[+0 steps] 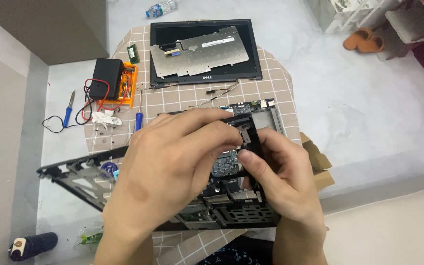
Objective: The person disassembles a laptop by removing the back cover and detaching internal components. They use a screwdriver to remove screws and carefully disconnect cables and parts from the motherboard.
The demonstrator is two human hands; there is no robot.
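Head view looks down on a small table [276, 73] under a checked cloth, where a person works on a stripped laptop base [231, 203]. Both hands meet over the middle of that base. The left hand [168, 172] curls over from the near left, its fingers bent and closed round a black frame [77, 174], a thin plastic piece that sticks out far to the left, past the table edge, and tilts up off the base. The right hand [283, 179] comes in from the near right; thumb and forefinger pinch the frame's upright black edge just beside the left fingertips, so both hands are grasping the same part. Under the fingers a green circuit board [224, 164] shows inside the metal chassis.

At the far side of the table lies a screen panel [204, 78], flat, with a keyboard [199, 49] turned face down on it, silver back up. Left of the panel sit a black box [105, 78] with red and black wires and an orange block [129, 86], touching each other. A blue screwdriver [138, 120] lies near them on the cloth, beside a white crumpled scrap [105, 119]. A soldering iron [68, 112] with a blue handle rests on the floor, left of the table. A plastic bottle [162, 8] lies on the floor beyond, and orange slippers [364, 40] sit well apart at the far right
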